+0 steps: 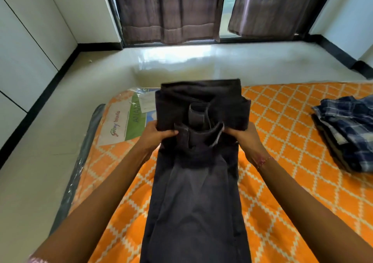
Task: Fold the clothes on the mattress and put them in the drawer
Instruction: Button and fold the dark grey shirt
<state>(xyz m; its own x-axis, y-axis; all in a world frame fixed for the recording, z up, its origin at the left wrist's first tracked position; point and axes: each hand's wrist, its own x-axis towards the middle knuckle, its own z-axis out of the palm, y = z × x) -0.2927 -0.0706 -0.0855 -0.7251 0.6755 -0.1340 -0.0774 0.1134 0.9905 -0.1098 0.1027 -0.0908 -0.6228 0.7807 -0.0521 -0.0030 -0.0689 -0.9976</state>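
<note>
A pair of dark grey trousers (193,198) lies lengthwise down the middle of the orange patterned mattress (282,133). Its far end is doubled over into a thick fold lifted off the mattress. My left hand (156,134) grips the left side of that fold, thumb on top. On the right side of the fold, my right hand (245,136) holds the cloth the same way. The trouser legs run flat toward me between my forearms. No drawer is in view.
A pile of blue checked clothes (349,127) sits on the mattress at the right edge. A printed label sheet under plastic (123,124) covers the mattress's far left corner. Pale glossy floor (181,60) lies beyond, then a curtained window (171,10). White cupboard doors (26,46) line the left wall.
</note>
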